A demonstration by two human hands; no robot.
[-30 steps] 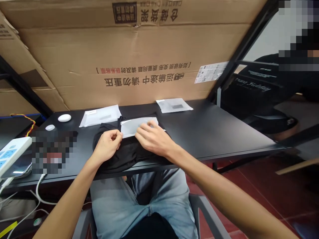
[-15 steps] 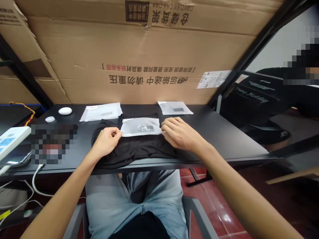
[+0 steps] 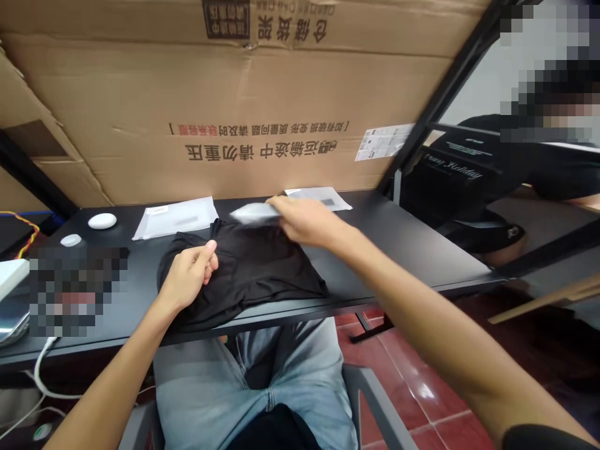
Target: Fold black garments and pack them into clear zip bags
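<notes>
A folded black garment [image 3: 253,269] lies on the black table [image 3: 398,250], hanging slightly over the front edge. My left hand [image 3: 187,278] rests on the garment's left part with its fingers curled and pinched together. My right hand [image 3: 304,222] is lifted over the far side of the garment and grips a small clear plastic bag [image 3: 253,212], which is blurred by motion.
Two more flat plastic bags lie at the back, one at the left [image 3: 175,219], one at the right [image 3: 321,197]. A big cardboard box [image 3: 244,106] stands behind the table. Two white round objects [image 3: 102,220] sit at the left. Another person is at the right.
My right hand has lifted the plastic bag off the garment and carried it toward the back of the table. My left hand let go of the bag's edge and stayed on the garment.
</notes>
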